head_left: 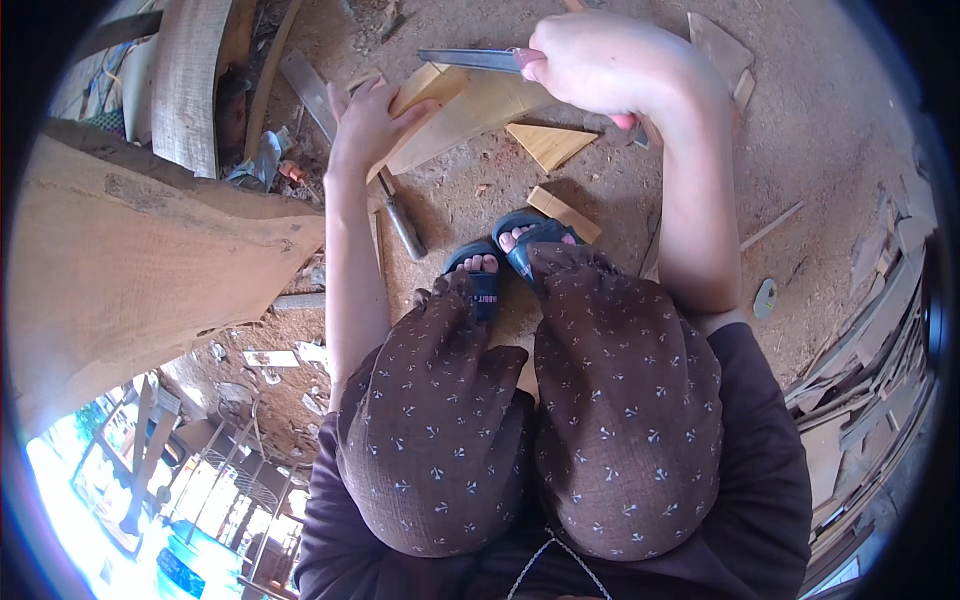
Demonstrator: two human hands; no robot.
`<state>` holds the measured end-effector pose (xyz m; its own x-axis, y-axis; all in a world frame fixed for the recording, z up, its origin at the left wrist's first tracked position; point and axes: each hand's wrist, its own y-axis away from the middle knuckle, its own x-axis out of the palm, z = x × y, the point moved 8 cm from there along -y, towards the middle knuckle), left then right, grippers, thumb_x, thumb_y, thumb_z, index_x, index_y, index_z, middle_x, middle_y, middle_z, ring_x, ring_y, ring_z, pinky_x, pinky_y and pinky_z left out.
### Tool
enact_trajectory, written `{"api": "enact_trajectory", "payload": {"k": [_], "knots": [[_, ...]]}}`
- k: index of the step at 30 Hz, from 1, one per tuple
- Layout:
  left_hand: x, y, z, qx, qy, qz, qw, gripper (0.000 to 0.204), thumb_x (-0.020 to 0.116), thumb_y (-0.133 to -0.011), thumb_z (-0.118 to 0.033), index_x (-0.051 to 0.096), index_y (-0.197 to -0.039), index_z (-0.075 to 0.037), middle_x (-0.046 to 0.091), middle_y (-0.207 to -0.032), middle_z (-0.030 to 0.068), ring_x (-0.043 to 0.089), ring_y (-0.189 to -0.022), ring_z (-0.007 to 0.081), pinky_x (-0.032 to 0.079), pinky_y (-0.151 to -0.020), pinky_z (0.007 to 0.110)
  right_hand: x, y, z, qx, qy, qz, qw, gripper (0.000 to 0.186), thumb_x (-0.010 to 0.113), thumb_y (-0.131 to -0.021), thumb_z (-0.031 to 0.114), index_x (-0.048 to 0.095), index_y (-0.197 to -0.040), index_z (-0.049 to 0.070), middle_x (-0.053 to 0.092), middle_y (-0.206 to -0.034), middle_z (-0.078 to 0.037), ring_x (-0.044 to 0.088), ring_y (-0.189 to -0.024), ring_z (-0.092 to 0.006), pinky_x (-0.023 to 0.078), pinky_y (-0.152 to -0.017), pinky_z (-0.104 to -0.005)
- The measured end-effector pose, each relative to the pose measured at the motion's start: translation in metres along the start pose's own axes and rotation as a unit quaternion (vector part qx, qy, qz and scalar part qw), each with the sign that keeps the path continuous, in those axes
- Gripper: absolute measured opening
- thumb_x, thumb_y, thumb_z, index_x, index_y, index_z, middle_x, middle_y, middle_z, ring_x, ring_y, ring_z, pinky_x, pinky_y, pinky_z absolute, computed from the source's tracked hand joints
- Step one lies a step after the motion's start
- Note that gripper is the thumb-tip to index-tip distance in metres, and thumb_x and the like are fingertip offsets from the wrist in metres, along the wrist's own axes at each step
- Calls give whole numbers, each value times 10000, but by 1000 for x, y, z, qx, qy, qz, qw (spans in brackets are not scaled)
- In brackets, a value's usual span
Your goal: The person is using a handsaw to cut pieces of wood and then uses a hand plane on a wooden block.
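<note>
My left hand (368, 125) grips a pale wooden block (432, 88) at the far middle, with its thumb along the near side. A straight, flat metal blade (465, 59) lies across the block's far end. It belongs to a tool closed in my right hand (590, 62); its handle is mostly hidden, so I cannot tell its exact kind. Below the block is a wide, pale board (480, 112). A wooden-handled tool (403, 228) rests on the ground nearer me, beside my left forearm.
A triangular wood offcut (552, 146) and a small block (565, 214) lie before my sandals (519, 228). A large wooden slab (150, 270) stands at the left, with upright planks (190, 85) behind it. Stacked wood strips (860, 370) line the right side.
</note>
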<state>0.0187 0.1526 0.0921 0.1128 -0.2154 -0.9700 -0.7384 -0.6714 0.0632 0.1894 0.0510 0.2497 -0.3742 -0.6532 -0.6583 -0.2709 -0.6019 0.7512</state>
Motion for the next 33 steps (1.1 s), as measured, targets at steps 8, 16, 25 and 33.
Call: {"api": "enact_trajectory", "payload": {"k": [8, 16, 25, 33], "knots": [[-20, 9, -2, -184, 159, 261, 934, 589, 591, -797, -664, 669, -909, -91, 524, -605, -6, 504, -547, 113, 395, -534, 296, -7, -4, -39, -122, -47, -81, 988, 339, 461, -927, 229, 671, -969, -33, 648, -934, -277, 633, -934, -384, 461, -836, -433], [-59, 9, -24, -156, 372, 200, 893, 600, 539, -881, -607, 651, -984, -27, 495, -616, -36, 441, -526, 42, 341, -455, 218, 67, -62, -72, -172, -378, -178, 892, 316, 455, -990, 323, 583, -940, 39, 415, -543, 4, 400, -442, -76, 337, -422, -287], [-74, 3, -49, -95, 404, 143, 899, 656, 523, -891, -608, 662, -980, 27, 588, -682, 40, 551, -639, 95, 445, -577, 249, 62, -49, -52, -267, -454, -211, 823, 271, 457, -1002, 280, 564, -947, 37, 428, -562, 13, 374, -418, -63, 305, -400, -263], [-73, 4, -50, -91, 388, 138, 907, 673, 515, -881, -631, 656, -912, 26, 579, -663, 44, 547, -625, 109, 447, -573, 275, 56, -8, -50, -302, -292, -440, 794, 226, 519, -970, 242, 584, -904, 36, 539, -565, -143, 497, -434, -279, 355, -434, -374]]}}
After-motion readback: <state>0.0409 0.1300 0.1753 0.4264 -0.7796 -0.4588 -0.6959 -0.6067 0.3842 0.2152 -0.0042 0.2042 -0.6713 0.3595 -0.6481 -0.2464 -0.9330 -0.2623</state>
